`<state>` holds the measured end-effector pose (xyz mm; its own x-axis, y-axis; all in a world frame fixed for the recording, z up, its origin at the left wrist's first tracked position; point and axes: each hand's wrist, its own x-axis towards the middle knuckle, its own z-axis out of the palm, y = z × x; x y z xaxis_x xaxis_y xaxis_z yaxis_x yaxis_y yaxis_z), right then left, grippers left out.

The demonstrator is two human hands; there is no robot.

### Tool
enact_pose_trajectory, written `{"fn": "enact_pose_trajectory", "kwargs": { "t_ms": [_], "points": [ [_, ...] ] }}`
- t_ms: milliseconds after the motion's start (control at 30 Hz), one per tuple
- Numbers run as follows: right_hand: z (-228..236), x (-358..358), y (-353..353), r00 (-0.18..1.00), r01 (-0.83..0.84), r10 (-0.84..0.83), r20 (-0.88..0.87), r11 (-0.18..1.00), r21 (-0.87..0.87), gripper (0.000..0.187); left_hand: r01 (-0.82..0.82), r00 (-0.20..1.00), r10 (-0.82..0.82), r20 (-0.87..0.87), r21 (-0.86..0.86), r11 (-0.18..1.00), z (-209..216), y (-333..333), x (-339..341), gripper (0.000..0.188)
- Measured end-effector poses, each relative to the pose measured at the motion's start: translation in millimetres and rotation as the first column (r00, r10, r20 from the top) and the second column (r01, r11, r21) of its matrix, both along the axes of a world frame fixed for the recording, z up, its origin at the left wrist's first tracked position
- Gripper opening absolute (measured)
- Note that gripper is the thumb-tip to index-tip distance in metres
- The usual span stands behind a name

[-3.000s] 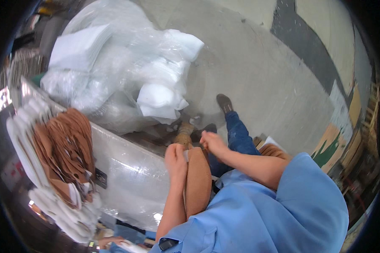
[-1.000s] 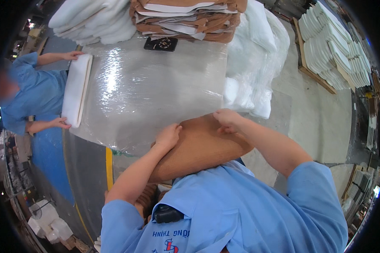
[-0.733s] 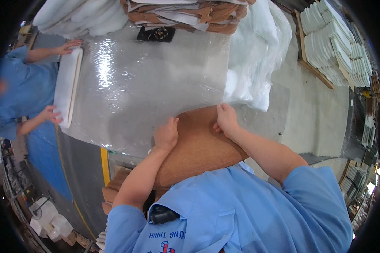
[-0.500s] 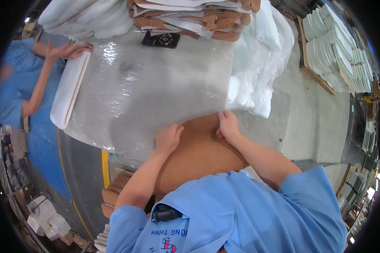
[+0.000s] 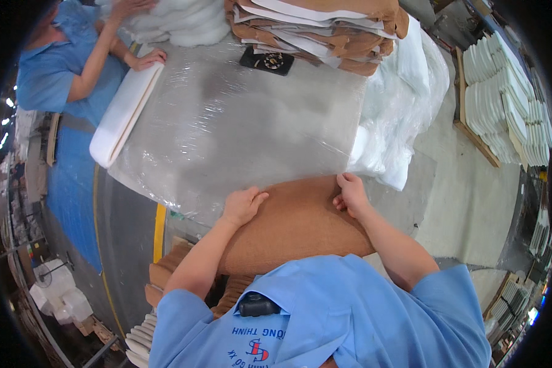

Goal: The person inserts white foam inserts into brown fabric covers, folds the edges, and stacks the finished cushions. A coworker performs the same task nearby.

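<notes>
A brown, fabric-like panel [image 5: 294,224] with a curved far edge lies between my body and the table. My left hand [image 5: 244,205] is closed on its far left edge, thumb toward the middle. Pinching the far right edge, my right hand [image 5: 351,194] has its lower fingers curled. The panel's near side is hidden behind my blue shirt. Just beyond it is the table [image 5: 227,147], covered in clear plastic film.
A stack of brown and white cut sheets [image 5: 325,30] and a black tray of small parts [image 5: 267,61] occupy the table's far side. White wadding in plastic [image 5: 392,104] stands right. At left, a co-worker [image 5: 73,61] touches a folded white pad [image 5: 126,113].
My view has shifted, so the table sits more to the right. Both hands keep their hold on the brown panel. The co-worker's one hand has moved from the white pad toward the white wadding.
</notes>
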<state>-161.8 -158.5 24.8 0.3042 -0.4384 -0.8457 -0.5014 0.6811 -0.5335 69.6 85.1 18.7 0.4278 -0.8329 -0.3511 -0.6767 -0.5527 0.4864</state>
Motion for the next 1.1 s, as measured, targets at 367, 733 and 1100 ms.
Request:
{"fn": "enact_pose_trajectory", "kwargs": {
  "t_ms": [367, 733, 1100],
  "points": [
    [-13, -25, -1, 0.997, 0.006, -0.021, -0.071, 0.978, -0.21, 0.026, -0.136, 0.99, 0.139, -0.022, 0.08, 0.987, 6, 15, -10, 0.042],
    [-16, -15, -2, 0.998, 0.004, 0.02, 0.052, 0.905, -0.425, 0.012, -0.492, 0.848, 0.529, 0.005, -0.359, 0.793, -11, 31, 24, 0.033],
    [149, 29, 115, -0.025, -0.643, 0.962, -0.274, -0.225, -0.732, 0.079, -0.82, 0.182, 0.674, -0.716, 0.268, 0.505, 19, 167, -125, 0.039]
  ]
}}
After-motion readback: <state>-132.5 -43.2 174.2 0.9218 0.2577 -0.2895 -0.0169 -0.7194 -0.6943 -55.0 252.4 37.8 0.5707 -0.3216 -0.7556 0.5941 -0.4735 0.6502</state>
